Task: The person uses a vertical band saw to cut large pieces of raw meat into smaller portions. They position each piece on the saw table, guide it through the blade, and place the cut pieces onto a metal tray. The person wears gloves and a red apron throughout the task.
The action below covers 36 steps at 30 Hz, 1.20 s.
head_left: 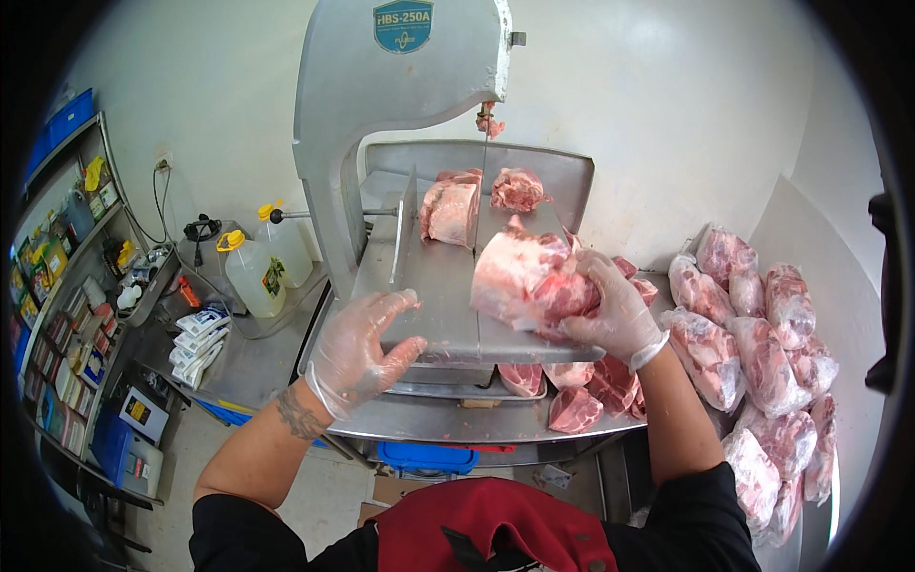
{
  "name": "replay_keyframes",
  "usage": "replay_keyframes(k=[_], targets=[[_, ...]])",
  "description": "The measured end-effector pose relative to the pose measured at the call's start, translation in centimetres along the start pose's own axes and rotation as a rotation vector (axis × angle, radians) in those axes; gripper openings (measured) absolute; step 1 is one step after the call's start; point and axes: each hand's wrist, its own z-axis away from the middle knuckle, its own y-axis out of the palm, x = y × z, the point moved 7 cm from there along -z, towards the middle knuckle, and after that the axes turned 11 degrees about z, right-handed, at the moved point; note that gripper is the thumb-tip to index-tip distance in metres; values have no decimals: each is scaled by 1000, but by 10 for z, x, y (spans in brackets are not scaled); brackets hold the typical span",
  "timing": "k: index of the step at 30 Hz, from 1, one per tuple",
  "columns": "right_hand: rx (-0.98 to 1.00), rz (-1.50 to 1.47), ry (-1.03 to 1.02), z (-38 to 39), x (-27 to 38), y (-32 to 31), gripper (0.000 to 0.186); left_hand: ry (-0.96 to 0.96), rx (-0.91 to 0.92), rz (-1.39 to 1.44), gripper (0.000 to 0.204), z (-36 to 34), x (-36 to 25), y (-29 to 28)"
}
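R hand (615, 313) part-curled on meat chunk (522, 278), L hand (357, 351) spread, empty; lettered blue saw label (403, 26)

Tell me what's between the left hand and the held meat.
The head view shows bare steel bandsaw table between the left hand and the held raw meat.

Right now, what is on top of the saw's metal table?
Visible: a block of meat left of the blade and a smaller piece right of it. The right hand grips a large chunk over the table; what lies directly beneath that chunk is hidden.
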Motion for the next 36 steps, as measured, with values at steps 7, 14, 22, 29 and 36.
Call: replay_keyframes(k=[7, 14, 22, 29, 36], targets=[[96, -179, -20, -10, 12, 21, 72, -21, 67, 87, 72, -20, 9, 25], [46, -31, 117, -21, 4, 26, 77, -107, 42, 201, 70, -39, 22, 19], [-7, -159, 76, -26, -27, 48, 73, -56, 123, -164, 61, -60, 22, 12], [10, -172, 97, -51, -42, 58, 57, -37, 84, -337, 64, -80, 32, 6], [58, -42, 154, -61, -36, 46, 49, -47, 34, -279, 61, -83, 52, 2]])
